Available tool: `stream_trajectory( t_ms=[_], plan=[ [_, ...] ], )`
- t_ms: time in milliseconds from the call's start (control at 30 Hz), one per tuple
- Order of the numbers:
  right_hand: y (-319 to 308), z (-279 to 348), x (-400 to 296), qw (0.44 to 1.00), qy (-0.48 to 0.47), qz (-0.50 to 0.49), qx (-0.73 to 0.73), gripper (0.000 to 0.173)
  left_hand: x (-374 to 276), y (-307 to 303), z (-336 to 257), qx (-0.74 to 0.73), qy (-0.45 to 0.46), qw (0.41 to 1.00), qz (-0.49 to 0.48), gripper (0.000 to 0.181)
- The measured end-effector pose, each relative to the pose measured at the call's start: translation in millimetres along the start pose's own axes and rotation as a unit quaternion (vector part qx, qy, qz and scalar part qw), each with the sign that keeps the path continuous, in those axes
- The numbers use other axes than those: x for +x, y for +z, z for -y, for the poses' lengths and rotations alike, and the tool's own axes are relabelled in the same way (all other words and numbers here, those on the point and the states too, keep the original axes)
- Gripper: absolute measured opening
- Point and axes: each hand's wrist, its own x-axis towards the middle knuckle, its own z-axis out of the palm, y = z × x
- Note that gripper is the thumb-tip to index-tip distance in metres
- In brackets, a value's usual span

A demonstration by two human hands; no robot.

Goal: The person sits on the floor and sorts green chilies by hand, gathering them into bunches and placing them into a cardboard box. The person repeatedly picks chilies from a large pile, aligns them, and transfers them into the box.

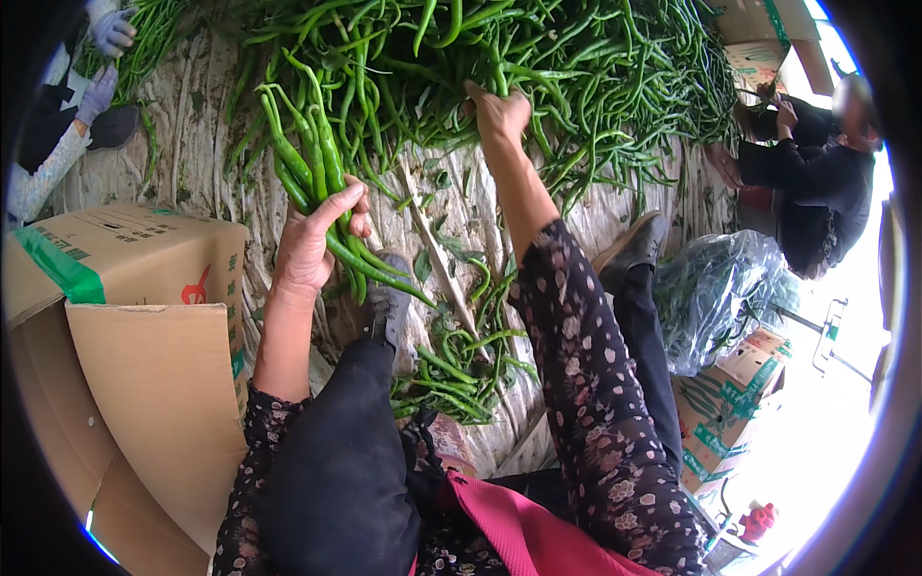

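Note:
A small bunch of long green chili peppers is held in my left hand, stems pointing away from me and tips hanging out below the fist. My right hand reaches into the near side of a large pile of green chili peppers, its fingers closed around a pepper; the fingertips are partly hidden. Between my feet, on the pale crumpled sheet, lies a smaller loose heap of green peppers with some leaves.
An open cardboard box stands at my left. At right are a clear plastic bag of green produce and a taped carton. One person's gloved hands show at upper left; another person sits at the right.

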Motion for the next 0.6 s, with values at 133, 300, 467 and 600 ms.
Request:
stream_trajectory(
  t_ms=[133, 300, 467, 600],
  plan=[
    [2, -23, 17, 0.995, 0.024, 0.024, 0.093, 0.024, 1, 2, -2, -0.022, -0.005, 0.999, -0.023, 0.016],
    [-100, -23, -76, 0.956, 0.140, 0.188, 0.179, 0.013, 5, 5, 2, -0.023, 0.002, 1.000, 0.005, 0.018],
    [-149, -23, -145, 0.923, 0.188, 0.236, 0.238, 0.026, -2, 24, 12, 0.015, -0.032, 0.996, 0.078, 0.021],
    [-142, -11, -166, 0.947, 0.108, 0.225, 0.201, 0.019, -8, 51, 26, 0.119, -0.009, 0.982, 0.149, 0.026]
  ],
)
